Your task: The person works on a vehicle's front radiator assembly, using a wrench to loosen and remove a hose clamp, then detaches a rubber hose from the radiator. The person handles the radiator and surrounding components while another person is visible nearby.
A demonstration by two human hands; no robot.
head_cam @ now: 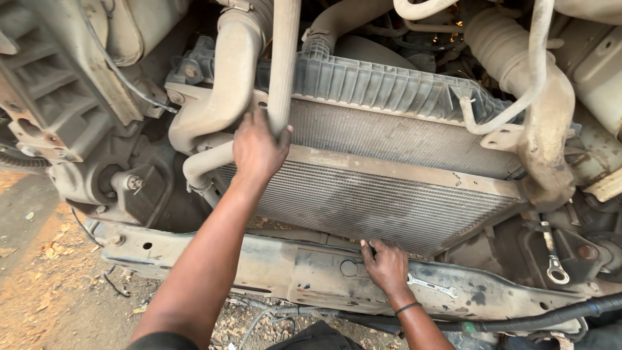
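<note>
Dusty beige, the vertical rubber hose (283, 65) is wrapped by the left hand (258, 150), fingers curled round it over the finely finned grey metal radiator (382, 194). Arm stretched forward. Right hand (387, 264) lies loosely spread, gripping nothing, fingertips on the grimy steel crossmember (272, 266) beside a small silver spanner (432, 286).

A flat silver open-ended spanner (432, 286) lies on my near right; a black corrugated cable conduit (551, 316) runs nearer, dry leaves (48, 249) far left.
</note>
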